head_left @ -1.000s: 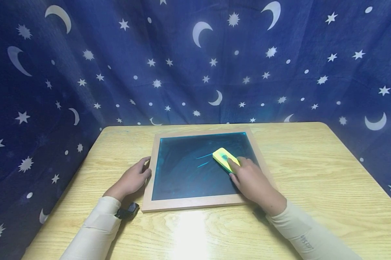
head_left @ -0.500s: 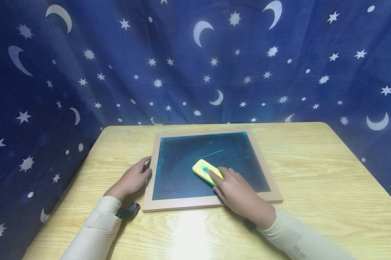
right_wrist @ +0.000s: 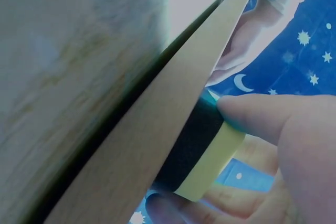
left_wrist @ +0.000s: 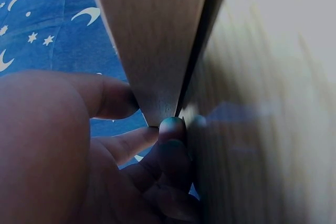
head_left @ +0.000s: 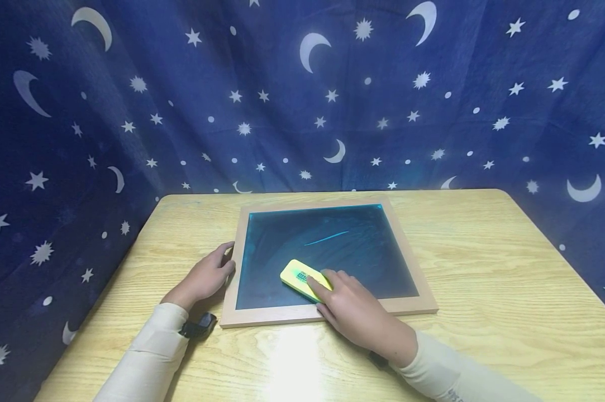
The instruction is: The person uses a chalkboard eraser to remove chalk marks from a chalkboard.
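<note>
A small blackboard in a pale wooden frame lies flat on the table. One blue chalk stroke crosses its middle, with faint smears around. My right hand grips a yellow board eraser with a dark underside, low on the board near the front frame. In the right wrist view the thumb and fingers hold opposite sides of the eraser. At the left side of the frame my left hand rests on the table, its thumb and fingertips touching the frame's edge in the left wrist view.
The light wooden table extends on both sides of the board. Behind it and to the left hangs a dark blue curtain with moons and stars. A black strap is on the left wrist.
The right hand has swept the eraser down and left across the board. The lower of two blue strokes is gone, and the upper one now shows in full. The left hand has stayed put.
</note>
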`<action>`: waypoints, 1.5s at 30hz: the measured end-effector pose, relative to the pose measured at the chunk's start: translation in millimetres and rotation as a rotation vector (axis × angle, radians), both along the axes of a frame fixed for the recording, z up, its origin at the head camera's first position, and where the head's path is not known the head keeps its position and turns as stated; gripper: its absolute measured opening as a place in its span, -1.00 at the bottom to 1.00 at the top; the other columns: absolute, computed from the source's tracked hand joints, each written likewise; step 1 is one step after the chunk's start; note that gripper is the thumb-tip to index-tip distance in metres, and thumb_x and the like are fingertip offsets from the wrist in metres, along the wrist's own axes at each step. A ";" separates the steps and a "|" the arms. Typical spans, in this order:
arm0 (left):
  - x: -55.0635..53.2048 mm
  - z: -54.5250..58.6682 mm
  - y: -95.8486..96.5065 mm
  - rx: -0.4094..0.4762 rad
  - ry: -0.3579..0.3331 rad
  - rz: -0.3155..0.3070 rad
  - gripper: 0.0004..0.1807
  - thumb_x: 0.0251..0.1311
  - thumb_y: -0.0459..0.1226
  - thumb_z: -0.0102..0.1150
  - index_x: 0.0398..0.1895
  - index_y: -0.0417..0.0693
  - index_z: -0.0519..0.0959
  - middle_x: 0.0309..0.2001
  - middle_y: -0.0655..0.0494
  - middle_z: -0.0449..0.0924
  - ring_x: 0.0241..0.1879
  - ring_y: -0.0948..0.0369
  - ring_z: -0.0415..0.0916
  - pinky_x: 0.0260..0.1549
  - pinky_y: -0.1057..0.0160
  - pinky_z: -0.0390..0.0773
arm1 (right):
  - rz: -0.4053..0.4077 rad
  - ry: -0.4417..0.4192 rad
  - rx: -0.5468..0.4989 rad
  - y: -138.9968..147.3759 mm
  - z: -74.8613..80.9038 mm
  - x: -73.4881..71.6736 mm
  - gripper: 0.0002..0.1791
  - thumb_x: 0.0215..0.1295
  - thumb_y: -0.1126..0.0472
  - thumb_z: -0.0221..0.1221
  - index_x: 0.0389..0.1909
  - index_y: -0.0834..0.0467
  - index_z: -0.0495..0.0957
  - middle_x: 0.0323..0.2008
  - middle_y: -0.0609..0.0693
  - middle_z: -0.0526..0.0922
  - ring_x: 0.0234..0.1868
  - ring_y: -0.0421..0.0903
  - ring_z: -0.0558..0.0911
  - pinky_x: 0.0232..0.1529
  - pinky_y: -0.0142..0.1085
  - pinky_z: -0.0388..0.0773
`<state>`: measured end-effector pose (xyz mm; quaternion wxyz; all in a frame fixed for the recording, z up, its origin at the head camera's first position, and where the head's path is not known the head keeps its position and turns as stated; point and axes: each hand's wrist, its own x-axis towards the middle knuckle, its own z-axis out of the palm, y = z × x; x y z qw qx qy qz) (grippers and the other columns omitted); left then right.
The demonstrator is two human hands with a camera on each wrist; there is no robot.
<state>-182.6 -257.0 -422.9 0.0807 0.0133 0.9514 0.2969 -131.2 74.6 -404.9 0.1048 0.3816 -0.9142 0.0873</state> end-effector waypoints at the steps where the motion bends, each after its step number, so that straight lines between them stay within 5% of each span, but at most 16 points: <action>1: 0.2 0.2 0.2 0.000 0.000 0.001 -0.36 0.51 -0.15 -0.25 0.56 -0.23 0.05 0.38 -0.38 0.34 0.36 -0.27 0.34 0.36 -0.27 0.29 | 0.000 0.000 0.002 -0.2 -0.3 0.1 -0.46 0.32 0.10 0.30 0.32 0.07 0.51 0.14 0.23 0.58 -0.06 0.07 0.62 -0.10 -0.06 0.64; 17: 0.1 -1.0 0.3 -0.006 0.007 0.000 -0.36 0.52 -0.15 -0.26 0.56 -0.23 0.04 0.41 -0.38 0.30 0.38 -0.27 0.31 0.37 -0.27 0.27 | -0.029 0.039 -0.031 7.5 -2.8 -12.0 -0.48 0.30 0.15 0.31 0.28 0.09 0.53 0.08 0.28 0.61 -0.10 0.13 0.65 -0.16 -0.01 0.67; 45: 2.2 2.4 2.0 0.005 -0.005 0.001 -0.37 0.52 -0.16 -0.26 0.56 -0.24 0.04 0.43 -0.38 0.27 0.40 -0.28 0.27 0.37 -0.29 0.25 | -0.246 0.015 -0.015 49.3 6.9 -51.4 -0.52 0.25 0.23 0.34 0.20 0.21 0.56 -0.08 0.34 0.64 -0.17 0.22 0.65 -0.12 0.05 0.66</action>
